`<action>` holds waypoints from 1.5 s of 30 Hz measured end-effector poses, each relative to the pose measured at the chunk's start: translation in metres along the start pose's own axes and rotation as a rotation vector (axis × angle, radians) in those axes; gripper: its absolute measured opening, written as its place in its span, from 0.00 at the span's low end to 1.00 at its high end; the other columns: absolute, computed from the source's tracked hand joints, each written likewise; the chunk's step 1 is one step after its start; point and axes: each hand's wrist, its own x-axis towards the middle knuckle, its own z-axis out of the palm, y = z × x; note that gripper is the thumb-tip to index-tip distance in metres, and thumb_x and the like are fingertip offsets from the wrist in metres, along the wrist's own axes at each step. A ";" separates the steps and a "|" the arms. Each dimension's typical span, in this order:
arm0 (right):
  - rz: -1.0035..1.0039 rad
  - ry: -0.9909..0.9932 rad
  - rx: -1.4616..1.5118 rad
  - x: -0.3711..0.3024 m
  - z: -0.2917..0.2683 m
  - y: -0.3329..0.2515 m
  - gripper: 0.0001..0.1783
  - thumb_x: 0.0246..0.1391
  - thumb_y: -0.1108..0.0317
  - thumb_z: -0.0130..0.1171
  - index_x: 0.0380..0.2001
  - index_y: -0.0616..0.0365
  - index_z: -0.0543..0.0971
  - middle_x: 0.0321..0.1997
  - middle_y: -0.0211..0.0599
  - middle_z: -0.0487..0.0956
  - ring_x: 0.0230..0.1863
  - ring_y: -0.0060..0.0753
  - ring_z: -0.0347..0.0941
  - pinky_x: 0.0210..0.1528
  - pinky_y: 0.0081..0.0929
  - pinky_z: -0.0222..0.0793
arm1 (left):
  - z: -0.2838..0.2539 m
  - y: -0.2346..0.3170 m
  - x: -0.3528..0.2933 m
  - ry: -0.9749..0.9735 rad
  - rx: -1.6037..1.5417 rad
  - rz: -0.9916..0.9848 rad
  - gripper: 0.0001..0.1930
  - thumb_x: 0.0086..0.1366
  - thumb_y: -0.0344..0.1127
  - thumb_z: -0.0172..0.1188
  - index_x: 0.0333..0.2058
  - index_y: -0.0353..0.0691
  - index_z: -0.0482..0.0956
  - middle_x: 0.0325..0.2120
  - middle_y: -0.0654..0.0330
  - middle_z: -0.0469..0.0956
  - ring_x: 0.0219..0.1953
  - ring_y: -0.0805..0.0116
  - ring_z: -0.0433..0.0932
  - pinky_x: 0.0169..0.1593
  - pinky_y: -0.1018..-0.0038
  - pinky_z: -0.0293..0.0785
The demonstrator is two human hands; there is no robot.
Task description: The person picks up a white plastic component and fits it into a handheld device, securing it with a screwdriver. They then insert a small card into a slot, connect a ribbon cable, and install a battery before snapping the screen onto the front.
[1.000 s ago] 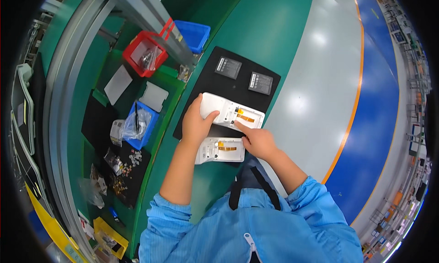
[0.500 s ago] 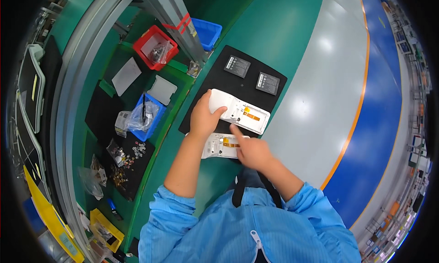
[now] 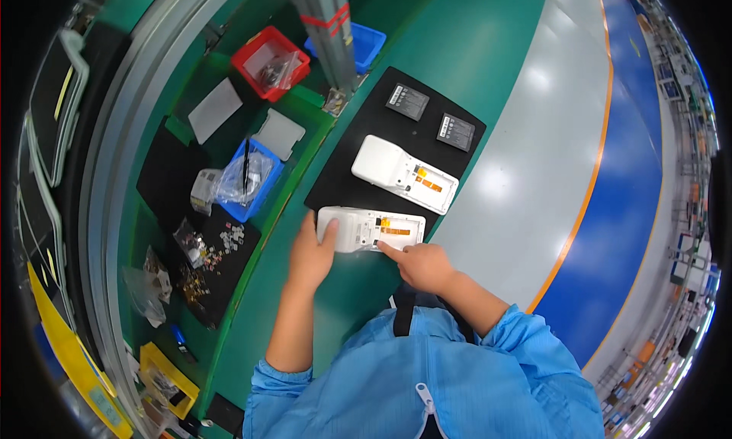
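Two white handheld device housings lie back side up, each with an open compartment showing an orange flex cable. My left hand (image 3: 309,254) grips the rounded left end of the nearer housing (image 3: 352,231), thumb on top. My right hand (image 3: 424,266) holds nothing. Its index finger is stretched out and touches the lower edge of the same housing beside the compartment, while the other fingers curl in. Farther off, the second housing (image 3: 387,164) lies on a black mat (image 3: 343,168), untouched. Two dark batteries, a left one (image 3: 407,102) and a right one (image 3: 456,131), rest at the mat's far end.
To the left, a green-edged bench area carries a blue bin (image 3: 263,181) with plastic bags, a red bin (image 3: 272,41), scattered small parts (image 3: 231,238) and a yellow tray (image 3: 169,378). A grey metal post (image 3: 330,42) rises near another blue bin (image 3: 364,46).
My left hand has left the farther housing and now grips the nearer one. My right index finger has come down onto the nearer housing.
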 end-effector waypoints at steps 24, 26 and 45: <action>0.171 0.240 -0.050 0.068 -0.149 0.174 0.45 0.30 0.63 0.74 0.58 0.49 0.70 0.52 0.46 0.72 0.52 0.47 0.70 0.52 0.40 0.67 | 0.089 0.063 -0.044 0.739 -0.031 0.120 0.32 0.51 0.31 0.66 0.54 0.31 0.65 0.54 0.40 0.64 0.58 0.42 0.62 0.61 0.56 0.59; 0.094 0.217 -0.132 0.071 -0.152 0.183 0.50 0.29 0.61 0.73 0.63 0.48 0.66 0.48 0.46 0.73 0.50 0.48 0.70 0.51 0.40 0.67 | 0.110 0.091 -0.040 0.739 -0.047 0.142 0.28 0.51 0.30 0.66 0.51 0.34 0.68 0.53 0.43 0.66 0.57 0.43 0.64 0.60 0.57 0.60; -0.404 -0.251 1.179 0.009 -0.177 0.111 0.26 0.55 0.78 0.58 0.57 0.59 0.67 0.50 0.37 0.75 0.51 0.27 0.72 0.53 0.27 0.68 | 0.089 0.153 -0.058 0.088 -0.969 0.039 0.15 0.63 0.25 0.60 0.48 0.30 0.73 0.41 0.57 0.80 0.41 0.71 0.79 0.47 0.76 0.75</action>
